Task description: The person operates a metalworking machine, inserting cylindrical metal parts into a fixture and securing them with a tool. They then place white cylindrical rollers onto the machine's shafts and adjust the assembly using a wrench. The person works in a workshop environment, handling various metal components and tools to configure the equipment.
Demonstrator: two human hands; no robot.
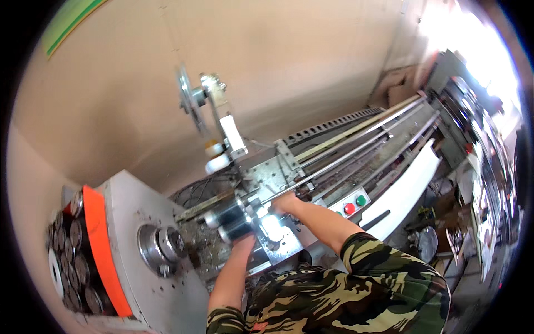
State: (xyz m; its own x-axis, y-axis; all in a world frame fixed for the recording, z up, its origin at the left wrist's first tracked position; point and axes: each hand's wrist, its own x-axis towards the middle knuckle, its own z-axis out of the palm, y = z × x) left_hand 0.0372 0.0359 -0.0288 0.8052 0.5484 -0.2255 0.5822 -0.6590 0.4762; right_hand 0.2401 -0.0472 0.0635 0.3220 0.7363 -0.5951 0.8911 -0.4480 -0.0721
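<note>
The left hand meets the lower side of a dark, shiny-ended roll; its fingers are hidden, so their grip cannot be told. The right hand reaches in just right of the roll, its finger spread also unclear. The roll sits over the machine bed, apart from the round metal chuck; handling seems unfinished, and any fastening cannot be seen. Beyond lie long rails and a red button.
</note>
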